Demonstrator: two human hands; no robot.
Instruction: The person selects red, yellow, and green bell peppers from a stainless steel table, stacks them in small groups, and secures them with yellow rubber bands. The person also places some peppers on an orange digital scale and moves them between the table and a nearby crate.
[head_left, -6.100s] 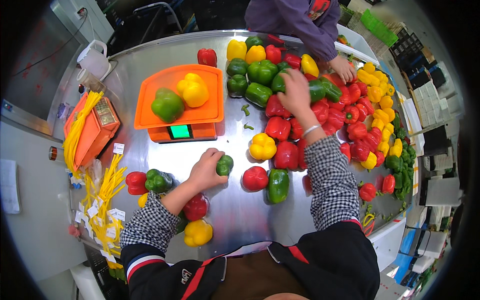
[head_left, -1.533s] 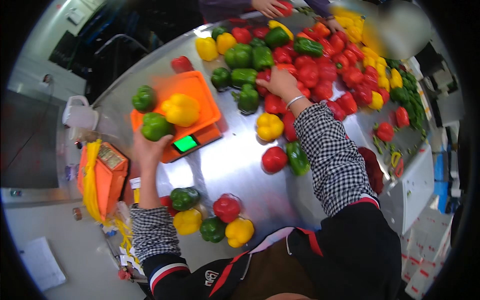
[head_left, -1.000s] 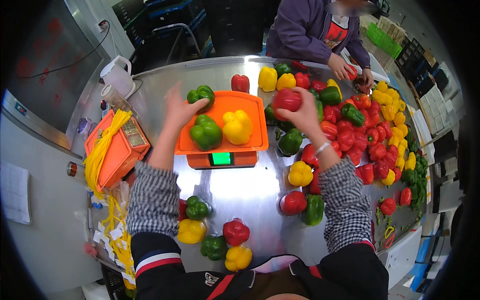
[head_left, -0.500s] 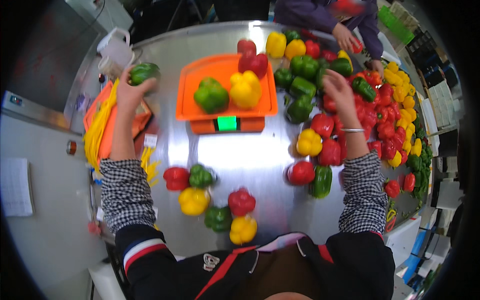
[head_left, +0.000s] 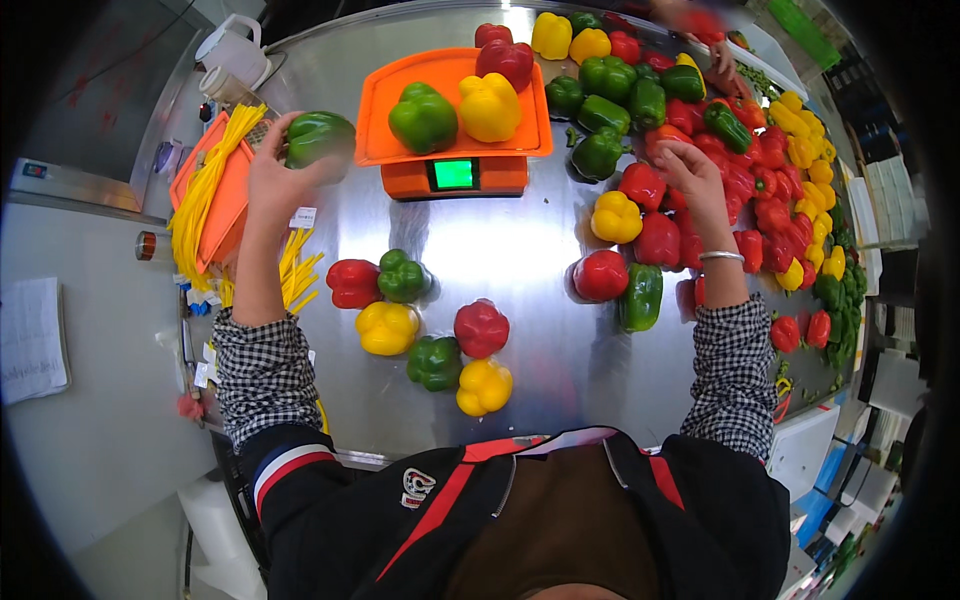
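Observation:
My left hand [head_left: 268, 165] holds a dark green bell pepper [head_left: 318, 138], left of an orange scale [head_left: 400, 180] with a lit green display. On the scale's tray are a green bell pepper [head_left: 423, 118], a yellow bell pepper [head_left: 490, 108] and a red bell pepper [head_left: 506, 64] at its far right corner. My right hand [head_left: 695, 180] hovers at the left side of the heap of red bell peppers [head_left: 738, 182]. Its fingers are bent but apart, and nothing shows in them. Nearer me lie two small clusters of red, green and yellow peppers [head_left: 386, 328].
A blurred co-worker's hand [head_left: 722, 68] is at the far right by the heap. Yellow strips [head_left: 215, 180] lie over an orange tray [head_left: 228, 225] on the left, with a white jug [head_left: 232, 48] behind. Loose green peppers [head_left: 604, 115] sit right of the scale.
My view has shifted, so the table's things sit higher. My left hand has brought the green pepper closer to the scale. The co-worker has mostly slipped out of the top edge.

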